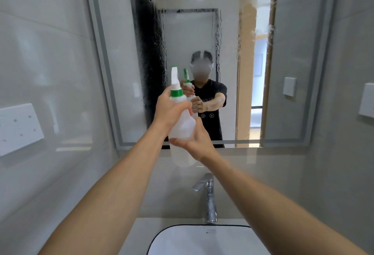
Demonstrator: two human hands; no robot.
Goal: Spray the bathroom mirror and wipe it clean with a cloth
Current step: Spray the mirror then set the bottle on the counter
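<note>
Holding a white spray bottle (180, 121) upright at centre frame, the left hand (170, 111) has its grip curled round the neck under the green collar, while the right hand (199, 141) cups the lower body. Behind it, the mirror (182, 38) is streaked with wet spray.

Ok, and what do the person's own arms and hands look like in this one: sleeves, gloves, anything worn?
Both forearms are bare right up to the bottom edge of the head view, with no sleeves showing. The left hand and right hand wear no gloves, and no watch, ring or band is visible. The mirror reflection shows a dark short-sleeved top.
</note>
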